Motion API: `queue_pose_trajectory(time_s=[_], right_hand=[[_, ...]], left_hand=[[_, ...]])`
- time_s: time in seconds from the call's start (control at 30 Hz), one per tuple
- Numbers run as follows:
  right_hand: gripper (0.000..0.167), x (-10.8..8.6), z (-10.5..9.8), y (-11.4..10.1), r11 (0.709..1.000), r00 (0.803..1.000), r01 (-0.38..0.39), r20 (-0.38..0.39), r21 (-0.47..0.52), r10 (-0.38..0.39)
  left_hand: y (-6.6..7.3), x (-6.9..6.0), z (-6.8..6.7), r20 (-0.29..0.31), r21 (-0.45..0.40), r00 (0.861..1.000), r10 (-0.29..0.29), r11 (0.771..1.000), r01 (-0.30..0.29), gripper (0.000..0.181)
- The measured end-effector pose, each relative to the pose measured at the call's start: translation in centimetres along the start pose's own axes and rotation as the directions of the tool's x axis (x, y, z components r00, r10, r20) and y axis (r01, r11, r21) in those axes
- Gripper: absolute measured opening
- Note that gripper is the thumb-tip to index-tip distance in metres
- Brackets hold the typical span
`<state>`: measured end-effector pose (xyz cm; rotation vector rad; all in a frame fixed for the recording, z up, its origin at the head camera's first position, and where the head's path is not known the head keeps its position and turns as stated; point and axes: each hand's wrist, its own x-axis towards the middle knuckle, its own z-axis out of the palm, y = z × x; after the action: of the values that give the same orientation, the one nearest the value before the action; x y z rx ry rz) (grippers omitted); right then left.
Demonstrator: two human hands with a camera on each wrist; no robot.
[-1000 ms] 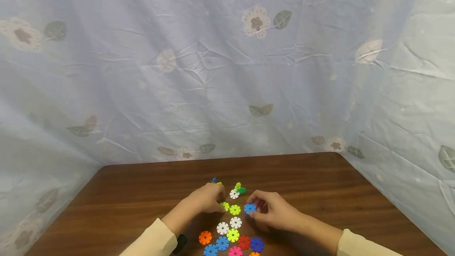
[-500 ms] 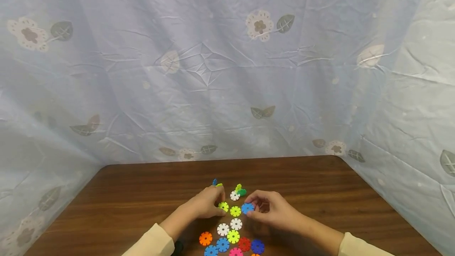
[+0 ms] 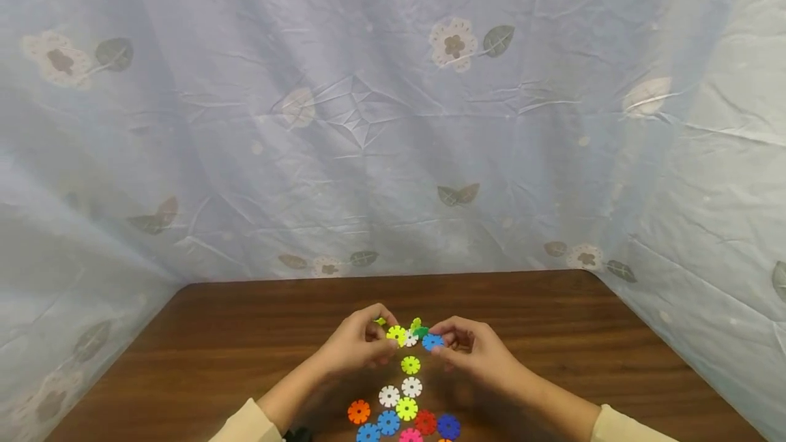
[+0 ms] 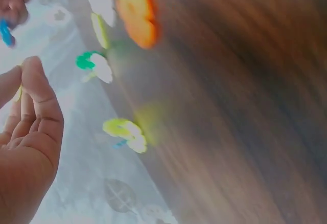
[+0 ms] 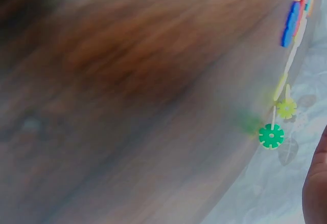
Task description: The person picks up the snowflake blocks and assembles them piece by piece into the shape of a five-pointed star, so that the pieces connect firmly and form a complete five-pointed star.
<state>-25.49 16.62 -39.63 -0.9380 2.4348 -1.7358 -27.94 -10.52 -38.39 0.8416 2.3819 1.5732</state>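
In the head view my left hand (image 3: 359, 341) pinches a yellow-green notched disc (image 3: 396, 336) between thumb and fingers. Facing it, my right hand (image 3: 471, 344) holds a light blue disc (image 3: 432, 342) by its edge. The two discs are apart, raised above the table. Between and behind them are a white disc (image 3: 411, 339) and a green one (image 3: 420, 333) joined to a small yellow-green one. The left wrist view shows my left hand (image 4: 33, 127) with the disc nearly edge-on; the right wrist view shows only part of my right hand (image 5: 316, 183).
On the brown table (image 3: 245, 333), a loose yellow-green disc (image 3: 411, 365) and a white disc (image 3: 411, 387) lie nearer me. Below them are several discs, including an orange one (image 3: 359, 412), a red one (image 3: 426, 421) and a dark blue one (image 3: 448, 426). A patterned cloth (image 3: 368, 189) hangs behind.
My left hand has lifted the yellow-green disc up from its place beside the others. My right hand has moved slightly away from me with the light blue disc.
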Motion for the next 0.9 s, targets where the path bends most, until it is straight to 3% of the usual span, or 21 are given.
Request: queue_pose_trajectory(time_s=[0.33, 0.53, 0.8, 0.9], right_hand=[[0.035, 0.1, 0.5, -0.7, 0.994, 0.999, -0.027, -0.034, 0.104, 0.031], [0.035, 0.2, 0.8, -1.3, 0.991, 0.999, -0.037, -0.029, 0.132, 0.041], [0.039, 0.3, 0.9, -1.6, 0.98, 0.996, -0.093, -0.002, 0.178, 0.095], [0.04, 0.2, 1.0, -1.6, 0.975, 0.995, -0.1, 0.013, 0.196, 0.099]], left_hand=[[2.1, -0.7, 1.2, -0.024, -0.109, 0.999, 0.036, 0.993, -0.038, 0.023], [2.4, -1.0, 1.7, -0.058, -0.119, 0.996, 0.061, 0.991, -0.067, 0.022], [2.1, -1.3, 2.0, -0.109, -0.143, 0.993, 0.048, 0.988, -0.064, 0.022], [1.9, -1.4, 2.0, -0.114, -0.135, 0.991, 0.074, 0.987, -0.089, 0.021]])
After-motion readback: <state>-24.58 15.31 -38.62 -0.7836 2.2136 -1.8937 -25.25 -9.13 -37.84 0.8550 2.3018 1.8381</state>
